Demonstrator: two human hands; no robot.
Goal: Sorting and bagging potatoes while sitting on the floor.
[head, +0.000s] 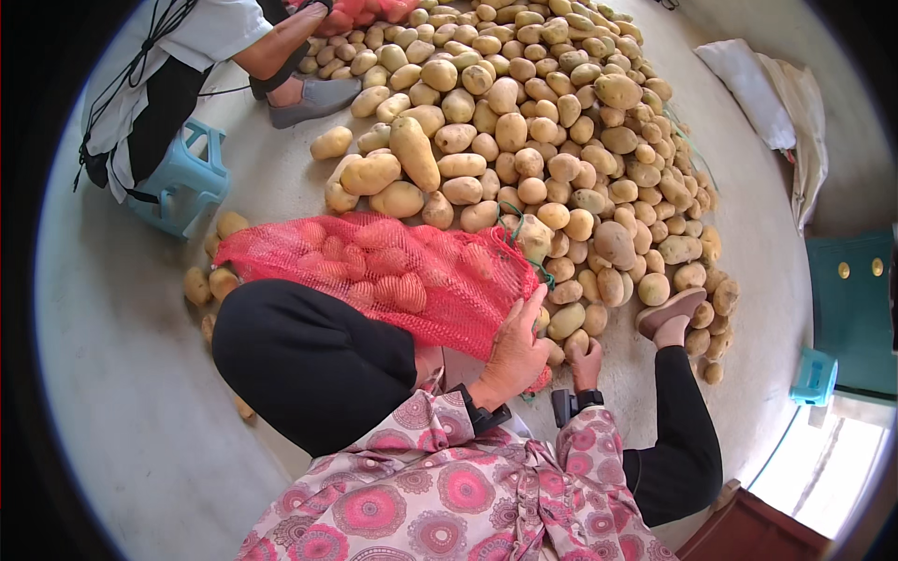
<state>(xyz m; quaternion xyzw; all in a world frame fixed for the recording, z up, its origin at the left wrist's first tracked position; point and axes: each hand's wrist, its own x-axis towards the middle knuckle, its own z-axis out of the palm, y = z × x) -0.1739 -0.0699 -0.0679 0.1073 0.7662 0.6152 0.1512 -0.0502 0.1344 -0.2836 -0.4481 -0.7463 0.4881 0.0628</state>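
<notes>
A red mesh bag (382,263), partly filled with potatoes, lies on its side in front of me, beside my bent left knee. My left hand (515,350) grips the bag's bunched rim at its right end. A green drawstring (537,265) hangs loose near that rim. To the right, my right hand (586,366) has its thumb and fingers around a small potato (577,341) at the near edge of the potato pile (533,147). The inside of the bag's mouth is hidden from this angle.
Another person's arm (284,42) and grey shoe (312,102) are at upper left, by a blue plastic stool (186,179). Another red mesh bag (361,14) is at the top. White sacks (751,95) lie at right, near a green cabinet (852,308) and small blue stool (814,376).
</notes>
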